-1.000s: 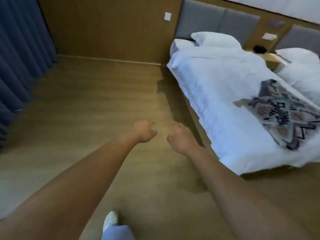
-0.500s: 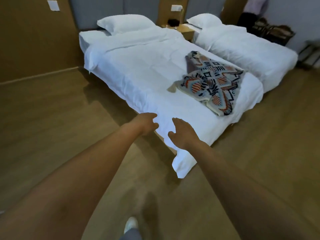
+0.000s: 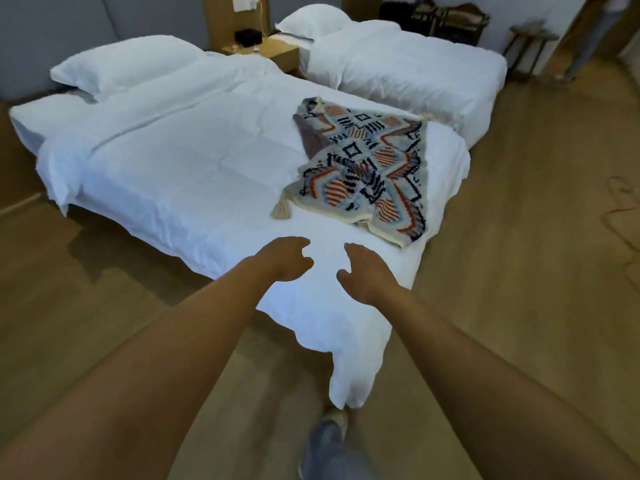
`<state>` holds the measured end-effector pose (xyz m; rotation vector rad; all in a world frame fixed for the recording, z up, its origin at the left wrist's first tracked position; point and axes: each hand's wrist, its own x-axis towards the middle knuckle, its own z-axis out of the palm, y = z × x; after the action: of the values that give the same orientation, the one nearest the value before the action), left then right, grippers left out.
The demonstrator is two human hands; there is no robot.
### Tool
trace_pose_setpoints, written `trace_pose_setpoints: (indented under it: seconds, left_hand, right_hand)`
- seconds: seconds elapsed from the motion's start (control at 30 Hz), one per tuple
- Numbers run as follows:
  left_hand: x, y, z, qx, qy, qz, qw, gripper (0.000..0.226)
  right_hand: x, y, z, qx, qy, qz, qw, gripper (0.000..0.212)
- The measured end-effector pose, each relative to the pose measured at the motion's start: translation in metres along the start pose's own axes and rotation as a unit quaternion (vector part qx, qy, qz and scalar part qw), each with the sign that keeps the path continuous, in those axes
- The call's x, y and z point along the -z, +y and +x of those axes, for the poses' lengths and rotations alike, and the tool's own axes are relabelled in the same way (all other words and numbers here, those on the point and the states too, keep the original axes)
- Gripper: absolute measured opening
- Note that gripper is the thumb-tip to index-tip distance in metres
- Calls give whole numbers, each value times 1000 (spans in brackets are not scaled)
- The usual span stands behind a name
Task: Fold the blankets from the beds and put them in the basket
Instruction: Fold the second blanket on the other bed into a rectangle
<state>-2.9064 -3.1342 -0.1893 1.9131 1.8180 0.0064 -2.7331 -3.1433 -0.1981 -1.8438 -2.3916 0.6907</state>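
A patterned blanket (image 3: 367, 168) in grey, orange, blue and black, with tassels at its corners, lies loosely spread on the foot end of the near bed (image 3: 180, 154). Both my arms reach forward over the bed's near corner. My left hand (image 3: 285, 258) hovers above the white duvet with fingers loosely curled, holding nothing. My right hand (image 3: 367, 271) is beside it, fingers apart and empty. Both hands are short of the blanket's near edge. No basket is in view.
A second white bed (image 3: 408, 64) stands behind, with a wooden nightstand (image 3: 273, 50) between the two. Pillows lie at both heads. Dark bags (image 3: 446, 19) and a small stool (image 3: 530, 43) stand by the far wall. Wooden floor (image 3: 519, 254) surrounds the beds; my foot (image 3: 332, 424) is below.
The view has swung right and come closer to the near bed. My hands, which were over the floor, are now above the bed's corner near the blanket.
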Motion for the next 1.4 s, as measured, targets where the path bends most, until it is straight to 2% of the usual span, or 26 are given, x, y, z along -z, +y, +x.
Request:
trace_pose_setpoints:
  seconds: [0.23,0.4,0.63,0.73,0.87,1.03,1.13,1.2,1.27,1.3,1.4]
  left_hand:
    - [17,1,124,17,-50,28,998,57]
    - [34,-14,199,30,-75,26,996,58]
    - [41,-48,323,16,-120,46,992,58]
    - [41,-66,376,-1,-123,15,992,55]
    - [41,-96,439,-13,-145,-40,989,47]
    - [26,-134,511,28,-165,-33,985,54]
    - [7,-151,539,123,-189,-35,974,80]
    - [-8,-159,546,183,-198,-89,959,87]
    - [-18,-166,548,216,-194,-125,949,77]
    - [-22,-169,548,211,-185,-125,952,62]
    - [-24,-173,541,146,-149,-120,971,24]
  right_hand:
    - [23,39,120,-23,-39,17,999,53]
    - [25,62,186,-40,-65,32,997,61]
    - [11,75,292,-92,-78,42,992,59]
    - [0,71,343,-121,-72,67,988,54]
    - [-20,64,403,-166,-81,103,977,60]
    - [-46,62,459,-225,-112,127,960,64]
    - [-62,56,483,-233,-131,131,955,65]
    - [-71,51,492,-234,-139,138,952,65]
    - [-78,45,497,-235,-144,140,951,66]
    - [-81,41,498,-234,-147,140,951,66]
    - [-82,31,496,-223,-141,136,955,65]
